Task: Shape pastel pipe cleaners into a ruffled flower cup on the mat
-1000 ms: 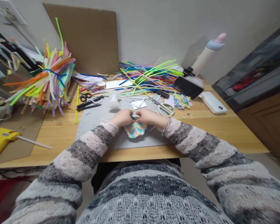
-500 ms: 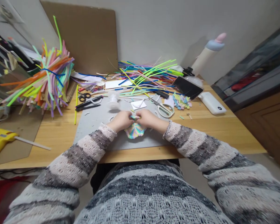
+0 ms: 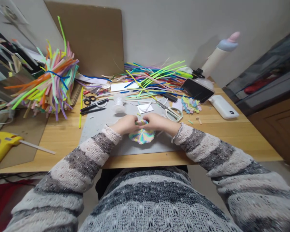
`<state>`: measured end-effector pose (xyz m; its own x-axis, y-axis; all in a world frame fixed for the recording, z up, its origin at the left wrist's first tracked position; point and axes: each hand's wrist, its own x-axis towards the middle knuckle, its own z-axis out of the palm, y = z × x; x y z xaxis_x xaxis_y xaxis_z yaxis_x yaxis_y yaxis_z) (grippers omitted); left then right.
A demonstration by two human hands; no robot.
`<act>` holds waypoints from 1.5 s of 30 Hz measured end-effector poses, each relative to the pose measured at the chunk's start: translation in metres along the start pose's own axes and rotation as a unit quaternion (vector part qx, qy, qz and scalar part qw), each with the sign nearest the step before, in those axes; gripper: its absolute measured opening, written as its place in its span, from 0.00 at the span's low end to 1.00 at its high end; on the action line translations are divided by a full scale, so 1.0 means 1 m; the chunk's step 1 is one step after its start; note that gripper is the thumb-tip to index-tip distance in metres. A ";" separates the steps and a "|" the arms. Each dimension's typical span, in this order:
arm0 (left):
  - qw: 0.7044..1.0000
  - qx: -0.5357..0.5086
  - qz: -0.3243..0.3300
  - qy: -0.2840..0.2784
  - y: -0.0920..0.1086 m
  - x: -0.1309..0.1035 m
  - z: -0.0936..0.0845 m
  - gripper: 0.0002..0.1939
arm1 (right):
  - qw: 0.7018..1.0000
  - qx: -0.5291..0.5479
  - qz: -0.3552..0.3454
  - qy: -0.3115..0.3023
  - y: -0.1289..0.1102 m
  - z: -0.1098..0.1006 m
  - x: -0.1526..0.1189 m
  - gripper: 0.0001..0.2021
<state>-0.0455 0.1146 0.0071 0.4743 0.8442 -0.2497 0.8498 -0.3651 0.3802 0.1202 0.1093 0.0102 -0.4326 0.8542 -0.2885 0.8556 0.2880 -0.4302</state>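
Note:
Between my hands is a round pastel disc of pipe cleaners, striped outward from its middle in pink, yellow, blue and green. My left hand pinches its far edge from the left, and my right hand grips the same edge from the right, thumbs close together. Fingers cover the far part of the disc. Under it lies a grey mat. Just beyond my hands are a white card and a spool of clear thread. Scissors with pale handles rest past my right hand.
A tied bundle of pipe cleaners and a yellow glue gun are at the left. Loose pipe cleaners pile along the wall. To the right sit a phone, a white power bank and a pastel fuzzy piece.
The disc is spread wider and flatter, with more of its striped face showing. My hands stay close together at its far edge. The whole view has shifted slightly.

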 end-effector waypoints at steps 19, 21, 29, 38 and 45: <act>0.999 -0.028 -0.005 -0.016 0.011 0.004 -0.002 0.10 | 0.999 0.035 0.012 0.034 -0.005 0.010 -0.007 0.06; 1.000 -0.021 -0.006 -0.012 0.006 0.002 -0.006 0.13 | 0.998 0.031 0.040 0.041 -0.005 0.008 -0.013 0.07; 0.999 -0.011 0.031 -0.027 0.000 0.001 -0.014 0.08 | 0.999 0.029 0.039 0.012 -0.003 -0.004 -0.014 0.10; 0.999 -0.001 0.016 -0.047 0.003 0.005 -0.009 0.11 | 0.999 0.002 -0.010 -0.037 0.002 0.002 0.006 0.12; 0.998 0.004 0.007 -0.062 0.006 0.005 -0.011 0.12 | 0.999 -0.008 -0.001 -0.052 0.001 0.000 0.006 0.12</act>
<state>-0.0408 0.1209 0.0177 0.5104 0.7843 -0.3526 0.8447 -0.3803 0.3767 0.1185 0.1148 0.0074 -0.4614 0.8044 -0.3743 0.8585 0.2983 -0.4171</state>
